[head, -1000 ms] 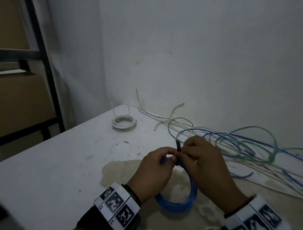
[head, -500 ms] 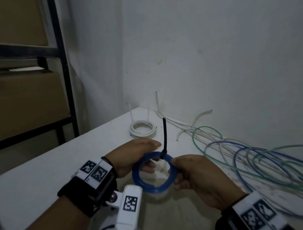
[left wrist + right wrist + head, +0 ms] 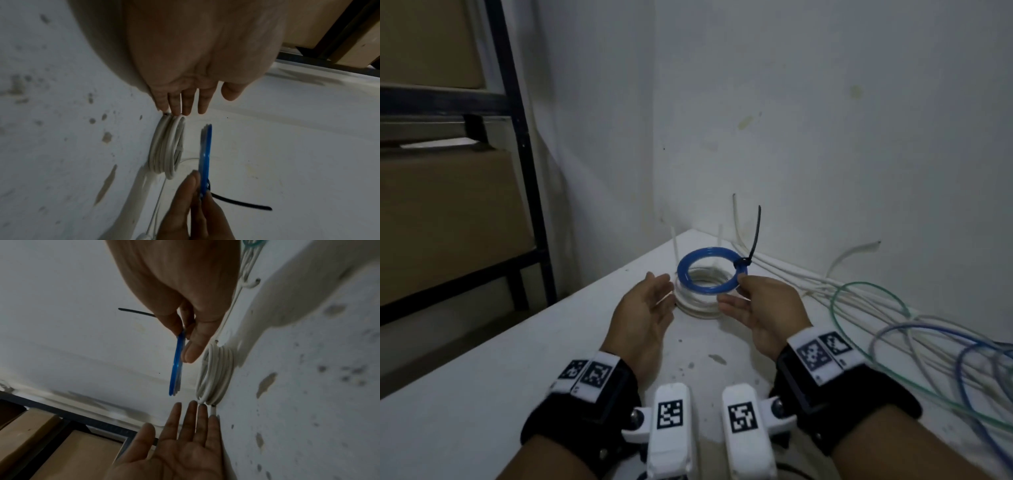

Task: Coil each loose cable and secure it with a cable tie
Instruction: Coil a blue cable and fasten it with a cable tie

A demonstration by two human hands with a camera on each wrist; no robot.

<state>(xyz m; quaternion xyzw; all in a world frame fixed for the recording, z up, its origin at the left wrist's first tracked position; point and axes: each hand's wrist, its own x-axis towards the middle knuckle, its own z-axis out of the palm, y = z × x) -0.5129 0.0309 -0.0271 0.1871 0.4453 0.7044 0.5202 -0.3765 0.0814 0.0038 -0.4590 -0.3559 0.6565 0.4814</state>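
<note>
My right hand pinches a coiled blue cable at its right rim, holding it just above a coiled white cable near the table's far corner. A black cable tie binds the blue coil, its tail sticking up. In the right wrist view the blue coil hangs edge-on between thumb and fingers, apart from the white coil. My left hand is open, palm facing right, its fingertips at the white coil's left edge.
Loose green, blue and white cables sprawl along the wall on the right. The white table ends at its left edge beside a black metal rack with cardboard boxes. White walls close the far corner.
The blue coil has been carried away from me to above the white coil. My left hand let go of it and opened; the right hand alone holds it now.
</note>
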